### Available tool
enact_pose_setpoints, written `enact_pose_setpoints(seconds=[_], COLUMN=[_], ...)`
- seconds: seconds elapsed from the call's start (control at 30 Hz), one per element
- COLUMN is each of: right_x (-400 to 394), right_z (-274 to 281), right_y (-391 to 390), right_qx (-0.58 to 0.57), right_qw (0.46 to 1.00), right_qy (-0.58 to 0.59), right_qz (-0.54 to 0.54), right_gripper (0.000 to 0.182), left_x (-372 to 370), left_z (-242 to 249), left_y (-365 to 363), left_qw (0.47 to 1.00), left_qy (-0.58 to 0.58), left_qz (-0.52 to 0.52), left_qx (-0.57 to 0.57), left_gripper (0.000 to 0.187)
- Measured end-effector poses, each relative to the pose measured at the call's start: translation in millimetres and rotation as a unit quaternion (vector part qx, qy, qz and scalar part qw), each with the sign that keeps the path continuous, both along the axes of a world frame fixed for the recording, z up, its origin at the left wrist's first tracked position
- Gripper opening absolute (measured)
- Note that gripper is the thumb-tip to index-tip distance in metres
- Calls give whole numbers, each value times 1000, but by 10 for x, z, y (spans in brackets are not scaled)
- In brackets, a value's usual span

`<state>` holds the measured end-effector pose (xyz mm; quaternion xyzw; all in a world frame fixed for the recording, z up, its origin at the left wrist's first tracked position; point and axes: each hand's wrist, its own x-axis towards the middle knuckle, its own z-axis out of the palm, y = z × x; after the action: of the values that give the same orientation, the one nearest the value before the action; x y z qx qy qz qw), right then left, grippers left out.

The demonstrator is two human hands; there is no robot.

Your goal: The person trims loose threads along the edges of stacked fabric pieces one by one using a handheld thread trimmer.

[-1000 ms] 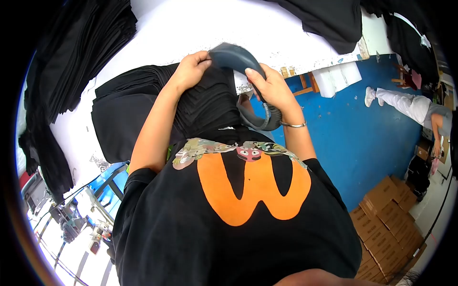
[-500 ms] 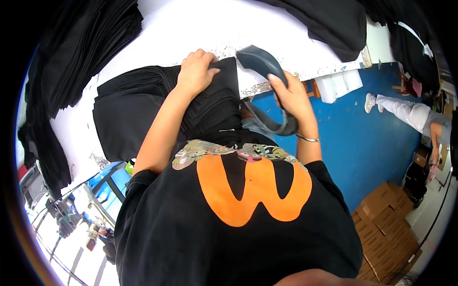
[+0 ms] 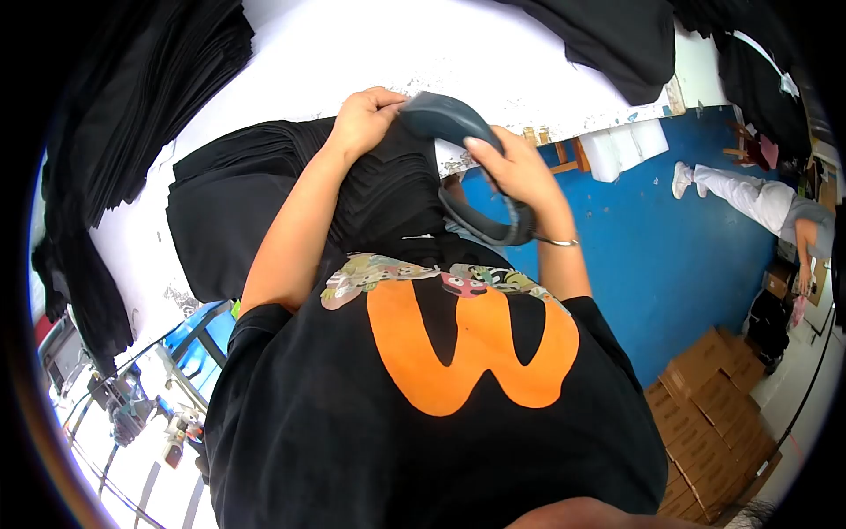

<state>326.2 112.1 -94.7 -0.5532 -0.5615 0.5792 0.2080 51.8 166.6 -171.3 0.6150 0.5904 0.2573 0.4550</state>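
Observation:
My right hand [image 3: 520, 175] is wrapped around a dark blue-grey curved handheld tool [image 3: 445, 116]. A black ribbed loop [image 3: 493, 227] hangs from it below the hand. The tool's broad head reaches my left fingertips and covers the corner of the black cloth. My left hand [image 3: 363, 122] is at the far edge of a stack of black cloth pieces [image 3: 388, 189], thumb and forefinger pinched together by that corner. The pieces fan out in layers toward my body. What lies between the pinched fingers is partly hidden by the tool.
More folded black cloth [image 3: 233, 194] lies left on the white table [image 3: 326, 53]. Black piles [image 3: 167, 97] stand at the far left, other cloth [image 3: 617, 44] at the back right. Cardboard boxes [image 3: 714, 423] and a person [image 3: 758, 198] are on the blue floor [image 3: 652, 256].
My right hand has brought the tool left, from beside the stack to over the cloth's corner. My left fingers have gone from resting spread on the cloth to a pinch at its corner.

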Motion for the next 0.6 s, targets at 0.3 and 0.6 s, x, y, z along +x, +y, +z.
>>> enact_pose_setpoints(seconds=[0.3, 0.6], right_x=[169, 70], right_z=[175, 572], right_y=[29, -44], right_qx=[49, 105], right_qw=[986, 983], right_qy=[14, -66], right_qz=[-161, -133], right_gripper=[43, 45], left_x=[189, -279], left_z=[213, 581], left_y=[12, -1358], left_qw=[945, 913], left_qy=[177, 111], left_qz=[3, -123], left_qx=[274, 372], left_gripper=[9, 25])
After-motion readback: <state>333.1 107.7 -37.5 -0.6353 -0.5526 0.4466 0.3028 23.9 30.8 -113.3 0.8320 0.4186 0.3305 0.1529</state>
